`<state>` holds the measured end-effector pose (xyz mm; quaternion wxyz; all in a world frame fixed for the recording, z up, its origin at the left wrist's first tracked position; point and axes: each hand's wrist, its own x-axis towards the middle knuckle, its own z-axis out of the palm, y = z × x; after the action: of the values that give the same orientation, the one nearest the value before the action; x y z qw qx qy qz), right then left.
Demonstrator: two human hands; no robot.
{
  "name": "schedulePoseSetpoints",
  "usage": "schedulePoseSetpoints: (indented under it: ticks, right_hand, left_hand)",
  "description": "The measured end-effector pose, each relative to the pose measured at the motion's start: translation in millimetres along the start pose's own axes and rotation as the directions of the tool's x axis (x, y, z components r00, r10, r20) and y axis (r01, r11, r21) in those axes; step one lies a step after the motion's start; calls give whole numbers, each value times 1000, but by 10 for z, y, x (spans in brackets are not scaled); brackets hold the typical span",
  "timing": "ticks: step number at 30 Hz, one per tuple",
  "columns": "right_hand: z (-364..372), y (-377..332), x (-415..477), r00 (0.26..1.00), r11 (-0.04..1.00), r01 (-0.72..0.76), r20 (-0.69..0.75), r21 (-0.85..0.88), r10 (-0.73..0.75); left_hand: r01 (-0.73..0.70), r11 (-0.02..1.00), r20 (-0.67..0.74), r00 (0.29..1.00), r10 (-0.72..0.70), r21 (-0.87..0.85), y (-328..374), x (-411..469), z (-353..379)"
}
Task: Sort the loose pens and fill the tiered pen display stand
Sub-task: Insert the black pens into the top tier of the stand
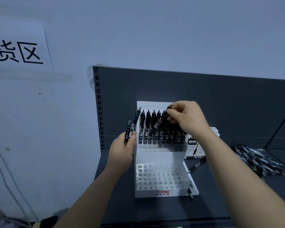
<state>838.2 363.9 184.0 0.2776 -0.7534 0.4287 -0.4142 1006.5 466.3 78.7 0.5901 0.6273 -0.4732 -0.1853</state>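
A white tiered pen display stand [160,193] marked TOME stands on a dark shelf. Its middle tier holds several upright black pens [155,127]; the front tier's holes and the top back tier are bare. My left hand [123,148] grips a few black pens [130,129] at the stand's left side. My right hand [186,119] pinches one black pen [160,122] by its top, tilted, its tip down among the middle tier's pens.
A pile of loose black pens [260,160] lies on the shelf [220,203] at the right. A white pen box [196,145] stands behind my right forearm, with single pens [197,165] lying beside the stand. A paper sign [18,51] hangs on the wall.
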Motion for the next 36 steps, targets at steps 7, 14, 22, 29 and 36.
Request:
schedulePoseSetpoints:
  ticks: [7, 14, 22, 29, 36]
  right_hand:
    - [80, -32, 109, 982, 892, 174, 7, -416, -188]
    - [159, -13, 224, 982, 833, 180, 136, -523, -127]
    - [348, 3, 182, 990, 787, 111, 139, -607, -32]
    - [394, -4, 85, 996, 783, 27, 82, -622, 31]
    - [297, -104, -26, 994, 940, 104, 20, -324, -104]
  left_hand:
    - [140, 985, -12, 990, -141, -98, -48, -6, -22]
    - [113, 989, -2, 993, -114, -95, -73, 46, -53]
    - [25, 1000, -27, 999, -25, 0, -44, 25, -86]
    - [39, 999, 28, 999, -39, -17, 0, 10, -74]
    - [-6, 1000, 48, 999, 6, 4, 81, -15, -54]
